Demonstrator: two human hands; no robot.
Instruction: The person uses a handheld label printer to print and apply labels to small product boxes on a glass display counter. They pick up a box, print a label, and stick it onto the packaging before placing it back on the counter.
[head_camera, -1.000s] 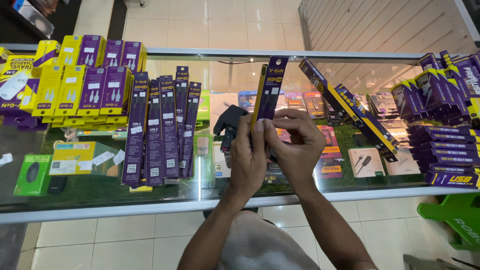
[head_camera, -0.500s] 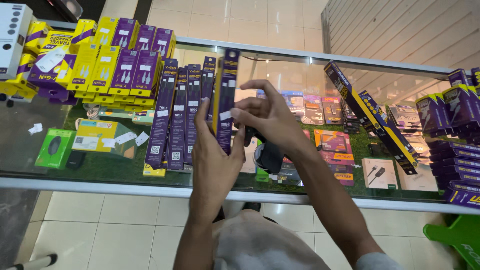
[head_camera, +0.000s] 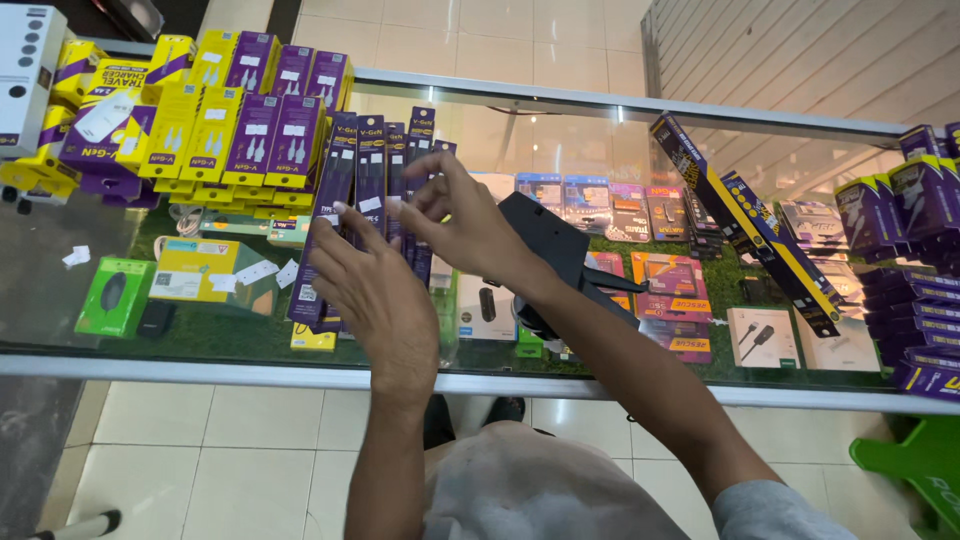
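both hands (head_camera: 385, 290) open, over purple boxes (head_camera: 365, 190) — glass counter (head_camera: 60, 290)

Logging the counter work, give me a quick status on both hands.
Left hand open, fingertips at the row of long purple boxes. Right hand open above them. Black price-label gun lies just right.

Bright, even light; glass glare, hands slightly blurred.

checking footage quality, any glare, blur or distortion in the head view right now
Head view: ceiling light reflects off the glass counter, washing out its far half; the left hand and right hand are slightly motion-blurred at the fingertips; the long purple boxes are sharp enough to make out; the counter edges bow a little from the wide lens; lighting is even, shadows soft.
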